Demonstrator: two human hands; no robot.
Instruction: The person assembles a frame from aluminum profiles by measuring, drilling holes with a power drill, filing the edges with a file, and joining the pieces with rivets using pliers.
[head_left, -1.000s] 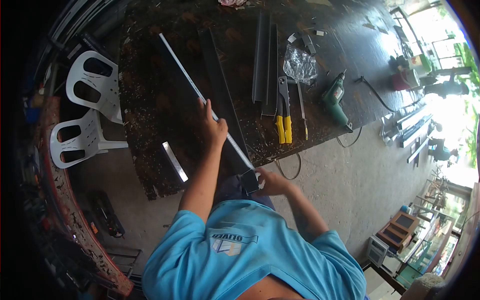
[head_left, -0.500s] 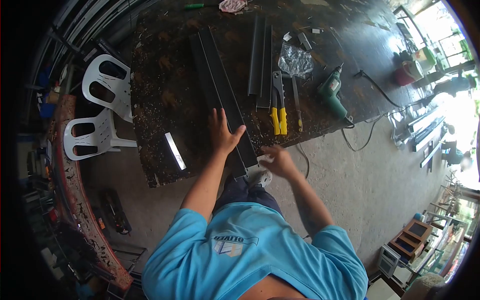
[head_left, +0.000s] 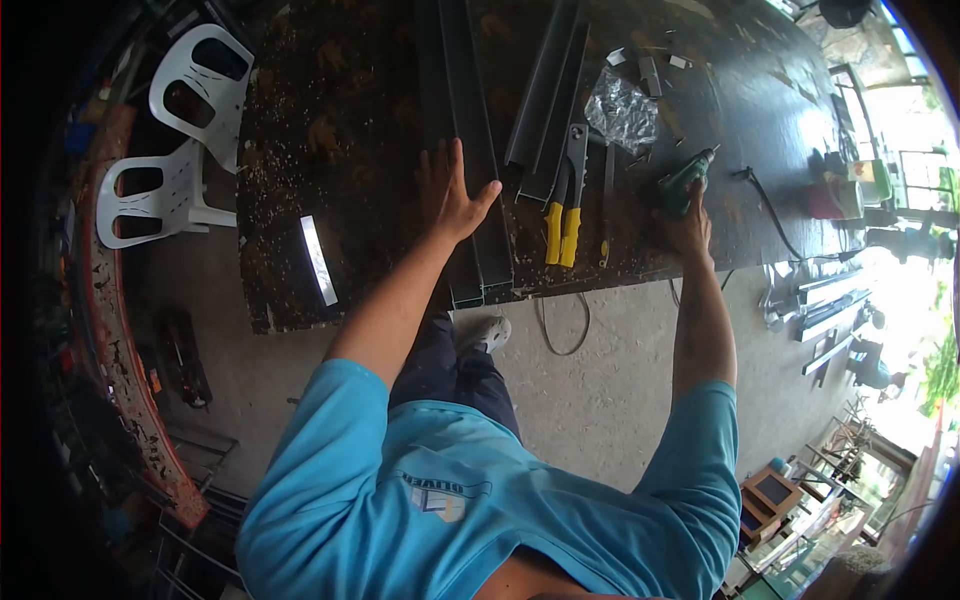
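My left hand rests with fingers and thumb spread on a long dark metal profile. The profile lies lengthwise on the table, with its near end at the table's front edge. At the right, my right hand is on the handle of a green power drill, its fingers closed about the grip and partly hidden. The drill's chuck points away toward the upper right. Between my hands lie a riveter with yellow handles and a slim file-like tool.
Shorter dark profiles lie beyond the riveter, near a clear plastic bag and small metal pieces. A shiny metal strip lies at the left of the dark table. White plastic chairs stand at its left side. A black cable crosses the right side.
My right hand has moved from the near end of the profile, rightward and forward, onto the drill. My left hand stays on the profile. The camera view has shifted.
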